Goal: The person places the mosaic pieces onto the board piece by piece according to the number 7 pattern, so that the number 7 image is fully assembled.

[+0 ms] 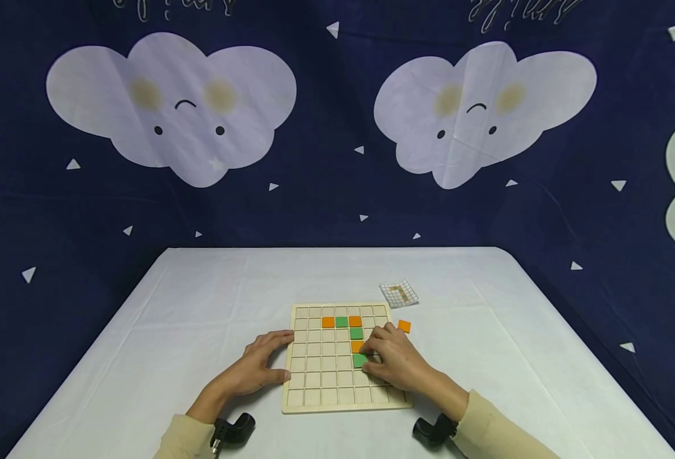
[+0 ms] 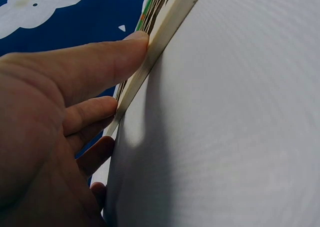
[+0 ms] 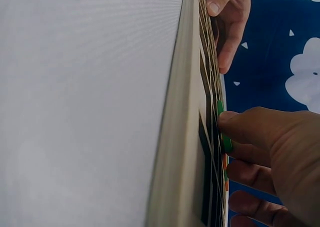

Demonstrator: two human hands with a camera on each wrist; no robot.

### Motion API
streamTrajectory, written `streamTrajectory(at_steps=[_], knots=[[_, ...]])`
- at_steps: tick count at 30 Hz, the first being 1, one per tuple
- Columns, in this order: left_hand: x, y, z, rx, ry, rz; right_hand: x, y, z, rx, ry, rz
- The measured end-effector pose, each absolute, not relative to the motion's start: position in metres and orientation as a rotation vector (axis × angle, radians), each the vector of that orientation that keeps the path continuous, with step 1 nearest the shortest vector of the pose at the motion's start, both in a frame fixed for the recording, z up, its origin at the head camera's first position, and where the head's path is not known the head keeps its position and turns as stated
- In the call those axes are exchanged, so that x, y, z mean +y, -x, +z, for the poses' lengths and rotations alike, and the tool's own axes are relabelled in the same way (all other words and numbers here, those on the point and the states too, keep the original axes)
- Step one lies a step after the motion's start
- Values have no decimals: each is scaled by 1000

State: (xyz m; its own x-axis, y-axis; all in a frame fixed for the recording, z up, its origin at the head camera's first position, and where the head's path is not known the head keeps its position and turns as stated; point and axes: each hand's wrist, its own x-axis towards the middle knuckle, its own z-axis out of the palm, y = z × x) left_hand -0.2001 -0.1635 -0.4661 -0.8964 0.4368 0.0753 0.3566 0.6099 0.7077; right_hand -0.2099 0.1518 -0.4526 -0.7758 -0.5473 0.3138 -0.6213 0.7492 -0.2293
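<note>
A pale wooden grid board (image 1: 321, 380) lies on the white table. My left hand (image 1: 255, 364) rests at its left edge, thumb and fingertips touching the rim with the fingers fairly straight. Over the board's right half, my right hand (image 1: 397, 358) pinches a green tile (image 3: 224, 132) between thumb and index finger, at the low end of a column of tiles. Above that tile come an orange tile (image 1: 357, 347) and another green tile (image 1: 356, 333). Along an upper row sit an orange tile (image 1: 328, 322), a green tile (image 1: 341, 322) and a second orange tile (image 1: 355, 321).
One loose orange tile (image 1: 404, 326) lies just off the board's right edge. Behind it is a small printed card (image 1: 399, 294) showing a grid with a coloured pattern. A dark blue cloth (image 1: 326, 210) with clouds hangs behind the table (image 1: 217, 287).
</note>
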Motion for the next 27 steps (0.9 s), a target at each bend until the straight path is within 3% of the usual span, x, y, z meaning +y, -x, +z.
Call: streamTrajectory(at_steps=[27], knots=[[-163, 199, -466, 2691, -660, 1192, 153, 210, -447, -2748, -870, 544]])
